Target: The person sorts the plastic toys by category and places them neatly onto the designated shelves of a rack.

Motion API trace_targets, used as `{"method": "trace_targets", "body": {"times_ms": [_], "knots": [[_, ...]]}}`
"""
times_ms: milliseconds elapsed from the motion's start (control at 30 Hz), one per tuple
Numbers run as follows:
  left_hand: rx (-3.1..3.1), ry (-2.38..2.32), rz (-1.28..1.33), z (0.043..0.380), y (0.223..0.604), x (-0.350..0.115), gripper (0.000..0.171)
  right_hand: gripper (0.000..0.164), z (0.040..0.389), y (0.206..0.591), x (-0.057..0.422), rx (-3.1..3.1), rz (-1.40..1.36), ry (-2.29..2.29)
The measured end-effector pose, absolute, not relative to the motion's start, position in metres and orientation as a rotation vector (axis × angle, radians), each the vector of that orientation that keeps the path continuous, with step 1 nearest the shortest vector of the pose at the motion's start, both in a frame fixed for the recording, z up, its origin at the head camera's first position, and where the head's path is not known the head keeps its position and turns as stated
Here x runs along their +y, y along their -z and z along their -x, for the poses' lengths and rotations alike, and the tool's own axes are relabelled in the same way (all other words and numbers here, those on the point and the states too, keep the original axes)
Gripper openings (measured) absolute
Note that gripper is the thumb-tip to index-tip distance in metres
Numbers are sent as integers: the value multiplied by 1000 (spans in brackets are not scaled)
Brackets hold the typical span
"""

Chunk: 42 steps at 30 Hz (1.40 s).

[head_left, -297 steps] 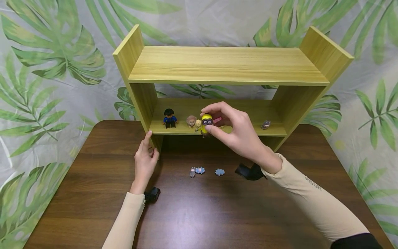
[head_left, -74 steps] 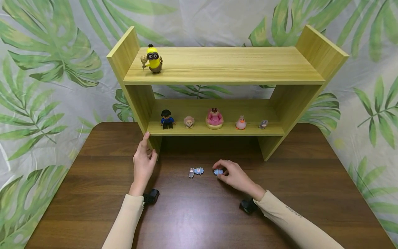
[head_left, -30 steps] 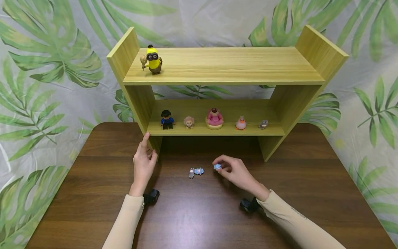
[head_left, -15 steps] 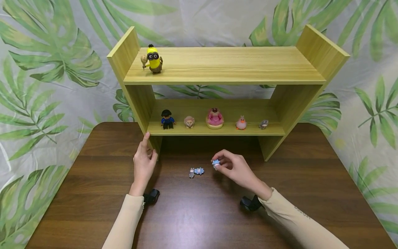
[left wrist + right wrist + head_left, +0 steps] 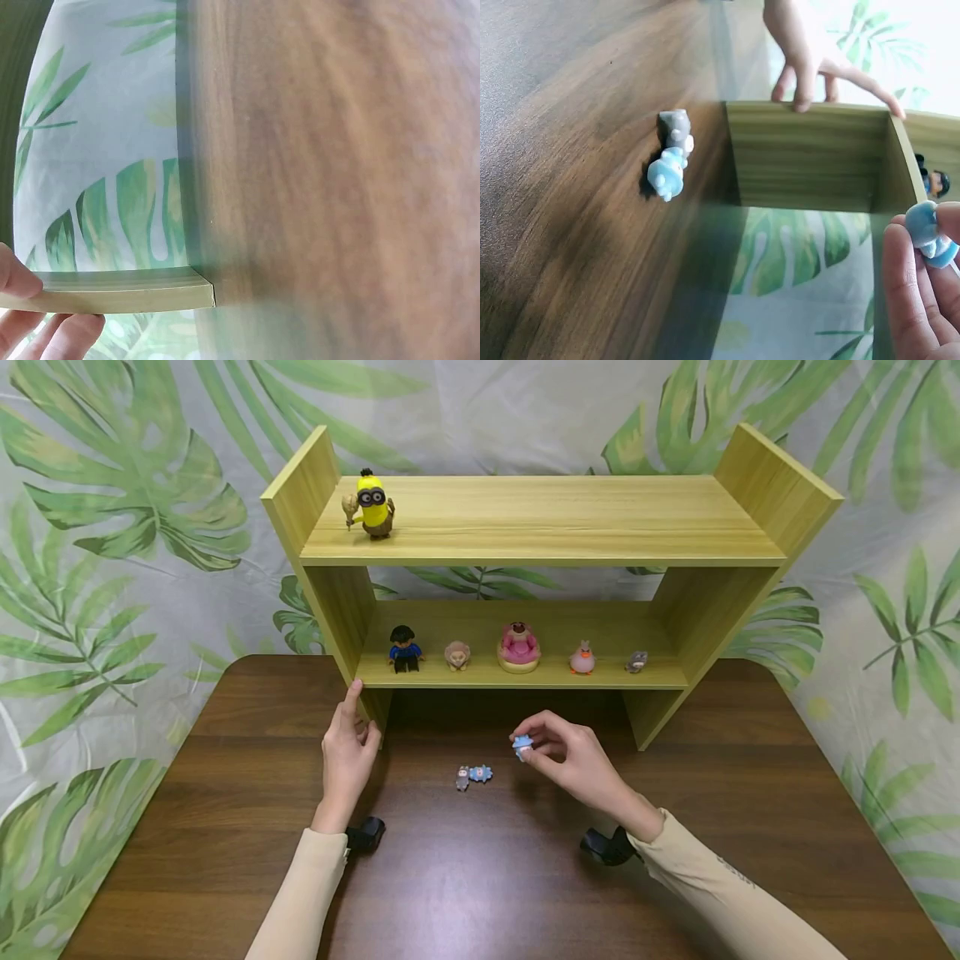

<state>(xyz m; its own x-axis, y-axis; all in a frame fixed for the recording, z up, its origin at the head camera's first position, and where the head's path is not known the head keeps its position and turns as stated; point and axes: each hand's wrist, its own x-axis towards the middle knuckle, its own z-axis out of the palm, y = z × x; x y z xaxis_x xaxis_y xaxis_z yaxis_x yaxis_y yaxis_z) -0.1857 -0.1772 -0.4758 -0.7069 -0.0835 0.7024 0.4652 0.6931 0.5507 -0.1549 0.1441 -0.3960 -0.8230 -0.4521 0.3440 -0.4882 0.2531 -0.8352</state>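
Right hand pinches a small light-blue toy figurine between thumb and fingers, held above the dark brown wood-grain table. Left of it on the table lie a small grey figurine and a second light-blue figurine, touching. Left hand grips the left side panel of the pale yellow wooden shelf unit, one fingertip at the lower shelf's front left corner. Along that shelf's front edge, left end to right, stand a black-haired, blue-topped toy man, round beige figurine, pink bear in a cream base, pale pink duck and little grey toy. Near the top shelf's left end stands a goggled yellow figure; behind hangs leaf-printed pale cloth
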Motion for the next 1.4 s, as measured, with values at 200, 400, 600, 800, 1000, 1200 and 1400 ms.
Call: {"method": "trace_targets", "body": {"times_ms": [200,400,600,800,1000,1200,1400], "knots": [[-2164,961,297,186,477,-177,85,18,155,396,145,-2391,-992,-1671],[-2159,950,302,186,477,-177,86,19,154,389,144,-2359,-1002,-1668],[-2135,957,313,187,475,-176,91,20,154,379,143,-2332,-1010,-1653],[-2131,954,323,187,474,-175,97,25,154,370,141,-2307,-1017,-1617],[-2127,945,324,187,474,-174,101,26,154,362,140,-2283,-1044,-1613],[-2123,945,318,187,474,-174,102,24,154,350,139,-2230,-1086,-1600],[-2120,949,322,187,474,-173,103,26,153,340,138,-2190,-1129,-1571]]}}
